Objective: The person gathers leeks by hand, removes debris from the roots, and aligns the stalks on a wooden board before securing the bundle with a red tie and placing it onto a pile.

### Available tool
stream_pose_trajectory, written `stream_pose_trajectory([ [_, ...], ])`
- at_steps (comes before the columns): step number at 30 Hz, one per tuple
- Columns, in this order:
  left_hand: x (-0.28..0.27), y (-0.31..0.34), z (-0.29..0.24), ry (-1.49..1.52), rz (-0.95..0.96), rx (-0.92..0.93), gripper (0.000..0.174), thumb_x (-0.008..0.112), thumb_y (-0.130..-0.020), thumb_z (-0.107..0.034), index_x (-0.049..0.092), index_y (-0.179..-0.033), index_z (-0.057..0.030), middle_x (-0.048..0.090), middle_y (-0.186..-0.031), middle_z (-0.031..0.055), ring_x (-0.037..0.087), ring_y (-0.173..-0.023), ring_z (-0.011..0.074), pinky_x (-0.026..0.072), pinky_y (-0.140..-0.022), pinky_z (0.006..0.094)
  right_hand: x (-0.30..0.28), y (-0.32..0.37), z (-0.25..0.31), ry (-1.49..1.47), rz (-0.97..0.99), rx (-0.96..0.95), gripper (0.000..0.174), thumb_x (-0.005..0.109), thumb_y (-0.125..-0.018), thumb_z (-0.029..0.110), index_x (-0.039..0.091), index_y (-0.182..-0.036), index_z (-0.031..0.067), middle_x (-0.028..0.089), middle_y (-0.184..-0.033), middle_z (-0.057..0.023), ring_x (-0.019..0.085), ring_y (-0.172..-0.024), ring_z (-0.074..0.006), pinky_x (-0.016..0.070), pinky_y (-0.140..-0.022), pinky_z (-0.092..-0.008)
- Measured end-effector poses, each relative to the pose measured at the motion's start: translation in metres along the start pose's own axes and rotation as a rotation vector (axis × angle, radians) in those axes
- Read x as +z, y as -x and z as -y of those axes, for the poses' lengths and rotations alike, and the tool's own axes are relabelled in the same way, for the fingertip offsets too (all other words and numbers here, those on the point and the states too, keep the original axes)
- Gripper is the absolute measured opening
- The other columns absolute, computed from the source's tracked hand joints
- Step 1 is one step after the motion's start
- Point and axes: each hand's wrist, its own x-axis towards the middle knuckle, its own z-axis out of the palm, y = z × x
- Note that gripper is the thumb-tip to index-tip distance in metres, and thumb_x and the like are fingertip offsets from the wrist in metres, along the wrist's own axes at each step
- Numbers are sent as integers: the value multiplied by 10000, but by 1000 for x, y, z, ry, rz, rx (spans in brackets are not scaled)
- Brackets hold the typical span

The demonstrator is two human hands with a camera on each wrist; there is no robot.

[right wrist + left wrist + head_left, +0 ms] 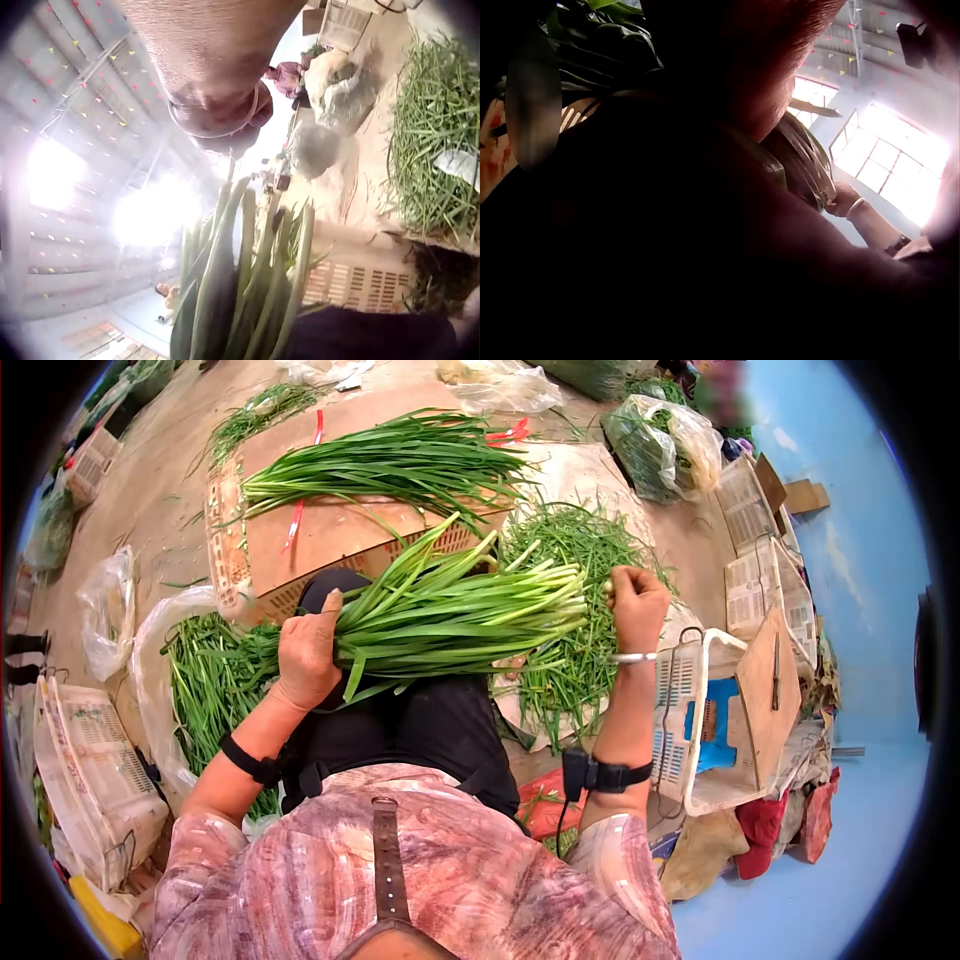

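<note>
In the head view my left hand [308, 650] grips a loose bunch of green garlic chives [460, 615] near its leafy end, over the lap. The pale stalk ends point right. My right hand [638, 600] is just beyond those ends, its fingers curled and a small pale bit at the fingertips. In the right wrist view a thin stalk [231, 166] hangs from the right hand [221, 120], above the cut ends of the bunch [240, 277]. The left wrist view is mostly dark, with the left hand's fingers hidden.
Ahead, a second chive bunch [390, 465] lies on a board [275, 550] over a crate, with red ties [296, 525] under it. Loose trimmings [560, 680] are heaped to its right. More chives [205, 685] fill a plastic bag at left. A white crate [698, 780] stands by the right arm.
</note>
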Motion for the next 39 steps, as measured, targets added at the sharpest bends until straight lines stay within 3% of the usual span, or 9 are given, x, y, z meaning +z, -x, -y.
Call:
stream_pose_trajectory([
  [14,-13,1,0,-66,28,74,578,569,-622,-7,517,-1197,-2,591,-852,49,555,-719,187,383,-690,305,-144,-105,-102,-19,-726,179,220,649,-765,105,614,-862,-89,639,-760,-161,630,-606,-203,510,-561,-302],
  [16,-15,1,1,-69,36,74,569,564,-626,-9,529,-1194,-23,591,-857,44,554,-718,185,380,-691,305,-142,-104,-108,1127,-263,16,396,716,-710,237,598,-902,-87,636,-867,-247,642,-753,-336,512,-716,-377],
  [17,-15,2,2,-72,28,95,565,564,-626,-12,540,-1190,-43,589,-861,41,553,-718,185,378,-686,306,-113,-89,-67,1210,-63,242,532,739,-664,325,582,-971,-80,587,-981,-304,582,-952,-398,462,-840,-414],
  [18,-15,3,2,-74,23,116,562,564,-626,-15,551,-1185,-64,588,-864,37,553,-719,184,376,-680,308,-90,-81,-51,1308,-42,145,430,712,-694,262,607,-976,-45,591,-1013,-282,581,-955,-395,461,-850,-413],
  [21,-15,5,3,-55,14,136,549,570,-636,-26,561,-1181,-90,585,-865,34,550,-716,183,372,-668,310,-40,-71,-4,1022,193,-273,360,668,-745,230,620,-1002,-17,618,-1021,-210,589,-958,-355,473,-838,-395],
  [28,-15,5,0,-73,-6,132,510,579,-658,-54,581,-1165,-108,583,-859,26,545,-704,170,372,-661,303,104,-62,2,706,1313,-214,346,658,-777,195,613,-1027,-39,633,-1028,-192,636,-872,-269,500,-813,-333],
  [30,-15,6,1,-76,-7,138,492,575,-668,-68,588,-1158,-109,581,-856,23,543,-702,165,368,-660,300,117,-53,-18,578,1369,-334,345,651,-777,173,605,-1041,-45,646,-988,-181,640,-844,-256,505,-791,-323],
  [34,-19,9,5,-78,37,137,512,643,-624,-101,589,-1132,-68,587,-868,44,556,-727,187,377,-686,317,117,-41,-29,411,1285,-58,250,649,-763,128,649,-967,-16,674,-861,-147,649,-725,-223,510,-698,-318],
  [39,-18,7,6,-94,16,138,473,563,-699,-100,580,-1171,-121,560,-827,29,518,-667,158,363,-636,298,79,-42,-1,599,827,-620,95,634,-768,117,673,-839,66,648,-753,-133,628,-663,-279,507,-631,-361],
])
